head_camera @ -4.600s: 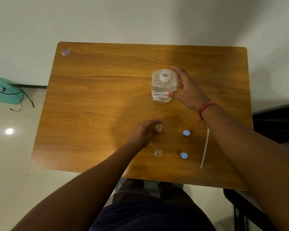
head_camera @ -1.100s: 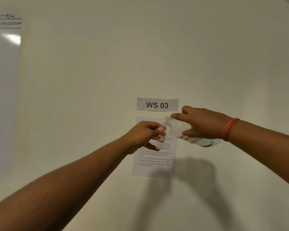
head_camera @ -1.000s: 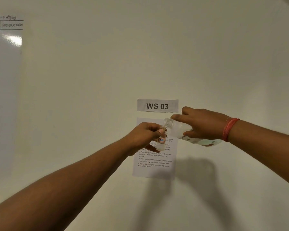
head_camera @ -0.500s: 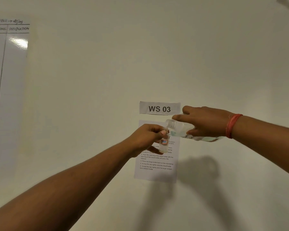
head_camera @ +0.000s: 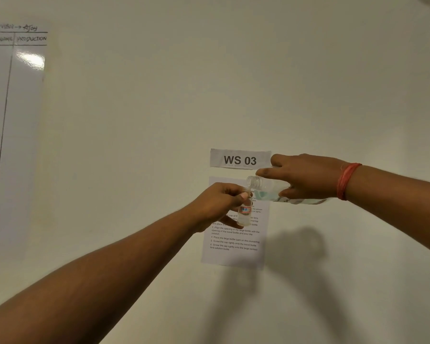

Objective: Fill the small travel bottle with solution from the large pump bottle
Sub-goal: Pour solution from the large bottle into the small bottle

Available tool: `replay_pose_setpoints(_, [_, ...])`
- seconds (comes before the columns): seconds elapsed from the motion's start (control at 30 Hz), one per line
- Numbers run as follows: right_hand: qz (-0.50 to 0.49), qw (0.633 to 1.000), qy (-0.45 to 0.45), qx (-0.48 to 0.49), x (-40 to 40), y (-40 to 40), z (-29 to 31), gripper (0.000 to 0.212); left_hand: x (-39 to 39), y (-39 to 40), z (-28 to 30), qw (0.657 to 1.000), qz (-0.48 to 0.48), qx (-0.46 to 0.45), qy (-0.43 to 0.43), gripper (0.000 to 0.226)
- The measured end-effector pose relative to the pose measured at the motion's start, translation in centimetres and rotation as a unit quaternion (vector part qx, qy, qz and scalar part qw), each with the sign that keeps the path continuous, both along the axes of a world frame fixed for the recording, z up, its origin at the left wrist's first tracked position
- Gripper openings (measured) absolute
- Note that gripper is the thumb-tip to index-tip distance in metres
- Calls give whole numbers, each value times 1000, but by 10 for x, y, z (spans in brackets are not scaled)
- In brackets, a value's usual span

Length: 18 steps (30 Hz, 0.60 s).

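Clear large bottle (head_camera: 271, 192), gripped sideways by the right hand (head_camera: 305, 176), touches its neck to the upright travel bottle (head_camera: 245, 211) pinched in the left hand (head_camera: 219, 204).

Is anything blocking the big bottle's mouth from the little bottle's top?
Nothing visible. The large clear plastic bottle, tipped sideways in the right hand, has its uncapped neck right over the small clear travel bottle that the left hand holds.

1 head-worn view faces straight ahead at a close wall (head_camera: 159, 120), arms reaching in from below.
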State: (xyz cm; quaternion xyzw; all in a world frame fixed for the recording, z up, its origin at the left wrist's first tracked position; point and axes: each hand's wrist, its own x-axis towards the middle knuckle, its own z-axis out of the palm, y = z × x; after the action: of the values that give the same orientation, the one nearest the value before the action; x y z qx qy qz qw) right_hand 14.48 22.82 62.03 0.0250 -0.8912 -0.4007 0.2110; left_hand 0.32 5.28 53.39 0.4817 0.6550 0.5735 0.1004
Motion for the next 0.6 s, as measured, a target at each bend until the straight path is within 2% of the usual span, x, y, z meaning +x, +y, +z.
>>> replay_pose_setpoints(0.6, [-8, 1000, -22, 13, -7, 3, 5, 69, 0, 0, -4, 1000, -1, 5, -8, 25])
